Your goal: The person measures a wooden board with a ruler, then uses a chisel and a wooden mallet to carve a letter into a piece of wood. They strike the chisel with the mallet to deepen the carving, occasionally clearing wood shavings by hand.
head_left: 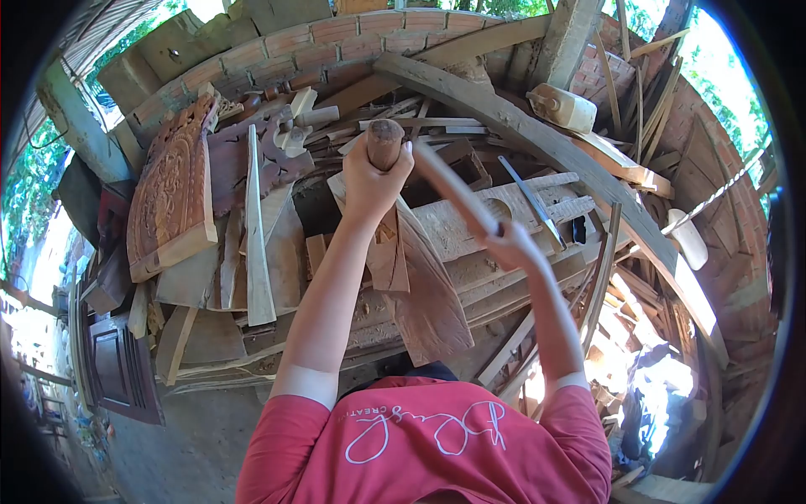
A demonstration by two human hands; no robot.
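My left hand (375, 178) is wrapped round a thick, dark wooden handle (385, 141), whose worn round end points up at me. The handle's lower part is hidden by the fist and forearm. In my right hand (514, 244) is a wooden stick (456, 190), smeared by motion. It slants up and left, its far end close beside the left fist. Below the hands lie a carved-out timber (441, 228) with a round hollow and a broad, flat board (424, 311). A handsaw (529, 200) rests on the timber, just above the right hand.
At left leans a carved wooden panel (172, 181) beside a pale pointed slat (257, 244). A long beam (520, 126) slants across the right, near a plastic jug (564, 108). Wood scraps pile at lower right. A dark panelled door piece (120, 367) stands at lower left; a brick wall (336, 35) curves behind.
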